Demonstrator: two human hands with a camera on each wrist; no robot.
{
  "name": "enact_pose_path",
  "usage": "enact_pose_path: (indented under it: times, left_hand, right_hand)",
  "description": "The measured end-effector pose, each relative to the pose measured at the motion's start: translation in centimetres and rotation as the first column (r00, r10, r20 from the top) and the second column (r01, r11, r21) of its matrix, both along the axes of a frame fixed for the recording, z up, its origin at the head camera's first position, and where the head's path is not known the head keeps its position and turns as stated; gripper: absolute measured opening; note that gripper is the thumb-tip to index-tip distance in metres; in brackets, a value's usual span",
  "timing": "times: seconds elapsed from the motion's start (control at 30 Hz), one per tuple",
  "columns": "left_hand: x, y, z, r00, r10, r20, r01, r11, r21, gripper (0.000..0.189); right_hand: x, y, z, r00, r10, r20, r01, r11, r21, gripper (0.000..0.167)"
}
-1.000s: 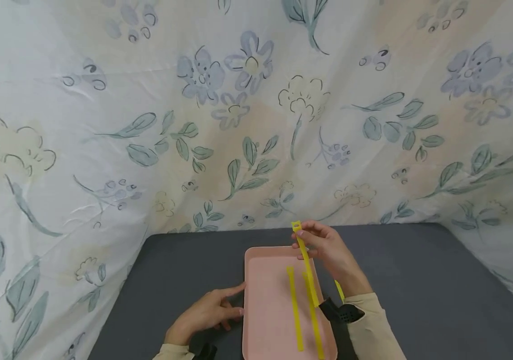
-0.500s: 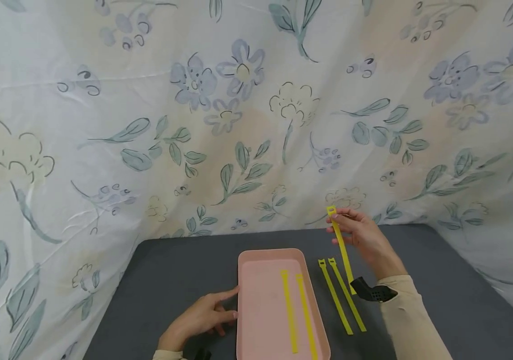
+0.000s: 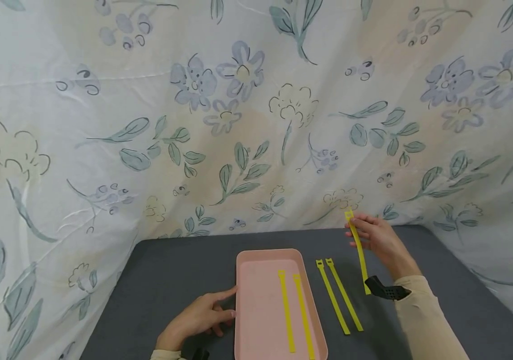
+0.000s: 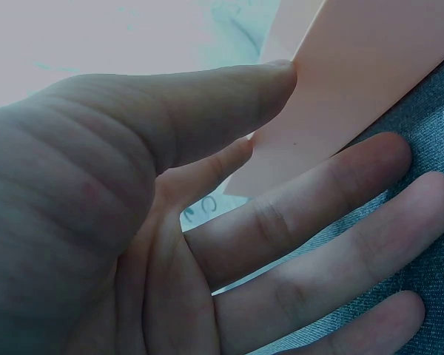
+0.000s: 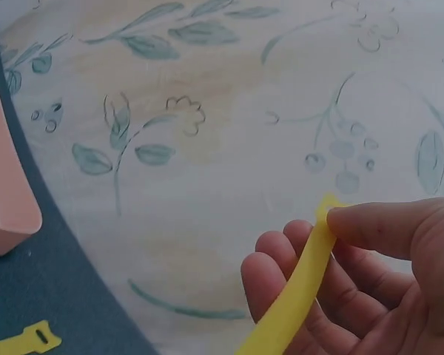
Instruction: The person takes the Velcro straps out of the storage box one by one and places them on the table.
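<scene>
My right hand (image 3: pixel 384 245) pinches a yellow strap-style cable tie (image 3: pixel 359 245) near its slotted head, thumb against fingers, and the tail hangs down toward the wrist. The right wrist view shows the thumb pressing on the same tie (image 5: pixel 303 288). To the left of this hand, two matching ties, a left one (image 3: pixel 332 297) and a right one (image 3: pixel 345 295), lie side by side on the table. Another pair, one tie (image 3: pixel 286 310) beside a second tie (image 3: pixel 304 320), lies inside the pink tray (image 3: pixel 258 300). My left hand (image 3: pixel 200 317) touches the tray's left side with extended fingers.
A dark grey table (image 3: pixel 184 265) carries the tray and the ties. Behind and along both sides hangs a pale floral curtain (image 3: pixel 256 125), close to the table's far edge. Black wrist straps are worn on both wrists, the right one (image 3: pixel 387 289) close to the held tie's tail.
My right hand has moved right with its tie, from over the tray to beyond the two ties on the table, which are now fully visible. The left hand stays at the tray.
</scene>
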State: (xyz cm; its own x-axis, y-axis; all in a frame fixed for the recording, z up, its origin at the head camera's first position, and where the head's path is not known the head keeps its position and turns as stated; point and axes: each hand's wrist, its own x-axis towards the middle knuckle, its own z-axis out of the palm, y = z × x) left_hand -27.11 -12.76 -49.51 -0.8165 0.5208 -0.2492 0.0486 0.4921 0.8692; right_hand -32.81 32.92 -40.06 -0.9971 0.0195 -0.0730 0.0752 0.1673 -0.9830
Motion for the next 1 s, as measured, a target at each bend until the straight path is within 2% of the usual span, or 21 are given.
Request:
enact_pose_path:
  times: [0.33,0.53,0.8,1.0]
  left_hand:
    - [-0.1,-0.1,0.0,1.0,0.002,-0.015,-0.002,1.0,-0.009,0.066]
    - [0.0,0.0,0.1,1.0,-0.011,-0.022,0.011,1.0,0.003,0.065]
    - [0.1,0.0,0.2,1.0,-0.004,-0.025,0.004,1.0,0.0,0.065]
    - [0.1,0.0,0.1,1.0,-0.005,-0.029,0.005,1.0,0.001,0.065]
  right_hand:
    - [-1.0,1.1,-4.4,0.996,-0.03,0.085,0.026,0.998,0.048,0.059]
    - [-1.2,1.0,-6.4,0.988,-0.062,0.138,0.047,0.993,0.108,0.056]
    - [-1.2,1.1,-8.2,0.976,-0.084,0.2,0.06,0.991,0.12,0.054]
    - [-1.2,1.1,-9.4,0.974,-0.085,0.211,0.06,0.991,0.119,0.056]
